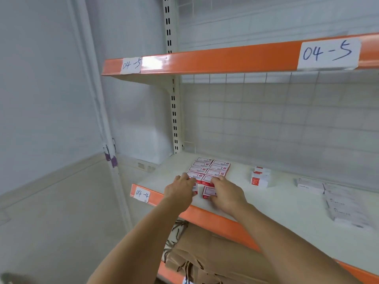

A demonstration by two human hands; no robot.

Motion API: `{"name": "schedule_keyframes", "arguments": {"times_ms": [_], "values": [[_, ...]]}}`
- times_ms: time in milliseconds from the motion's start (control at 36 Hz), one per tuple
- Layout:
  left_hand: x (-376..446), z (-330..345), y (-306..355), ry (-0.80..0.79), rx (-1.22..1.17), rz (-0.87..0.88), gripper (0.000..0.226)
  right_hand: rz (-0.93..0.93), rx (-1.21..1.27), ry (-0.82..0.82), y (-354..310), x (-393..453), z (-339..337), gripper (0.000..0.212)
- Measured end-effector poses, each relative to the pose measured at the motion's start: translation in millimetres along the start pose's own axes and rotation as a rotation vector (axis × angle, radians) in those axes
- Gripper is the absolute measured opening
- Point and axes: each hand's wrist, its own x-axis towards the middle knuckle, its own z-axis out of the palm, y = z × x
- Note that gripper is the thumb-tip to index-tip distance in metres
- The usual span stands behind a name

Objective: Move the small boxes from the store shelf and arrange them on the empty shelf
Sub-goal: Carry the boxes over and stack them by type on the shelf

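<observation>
While reaching over the orange shelf edge (215, 219), left hand (180, 189) spread loosely, palm down, fingers resting on the near left end of the block of small boxes (209, 170); whether anything is pinched underneath, impossible to tell. Right hand (227, 193) curled beside the front loose box (209, 192), fingers along its right side and over the row behind, seemingly nudging it rather than lifting; a true grip not visible.

Just beyond the fingers, red-and-white cartons packed flat in two columns, touching side to side, on the white shelf deck (287, 201) marked 04-4. Near the right hand, a front box sitting slightly apart from the block, not yet squared in.

Further right, well apart, a short stack of similar boxes (260, 178), and past that some pale flat packets (344, 206). Above, shelf 04-5 (225, 58); below, brown paper bags (205, 253).

Likely light, stiff cardboard, smooth-faced and easy to slide on the deck. Best taken by the two long sides between thumb and fingers, or pushed from the short end to close the gap; too hard a squeeze probably dents the panels.
</observation>
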Motion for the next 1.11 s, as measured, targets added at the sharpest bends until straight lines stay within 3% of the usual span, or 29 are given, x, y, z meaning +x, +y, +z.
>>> {"name": "schedule_keyframes", "arguments": {"times_ms": [250, 500, 1000, 1111], "values": [[29, 14, -38, -0.043, -0.040, 0.204, 0.044, 0.196, 0.140, 0.032, -16, 4, 11, 0.031], [40, 25, -53, -0.020, -0.258, 0.351, 0.059, 0.431, 0.197, 0.099, -22, -4, 23, 0.038], [42, 28, -54, 0.148, -0.174, 0.332, 0.041, 0.479, 0.071, 0.219, -27, 2, 35, 0.022], [36, 30, -56, 0.244, -0.193, 0.352, 0.037, 0.468, 0.060, 0.213, -26, 5, 33, 0.021]]}}
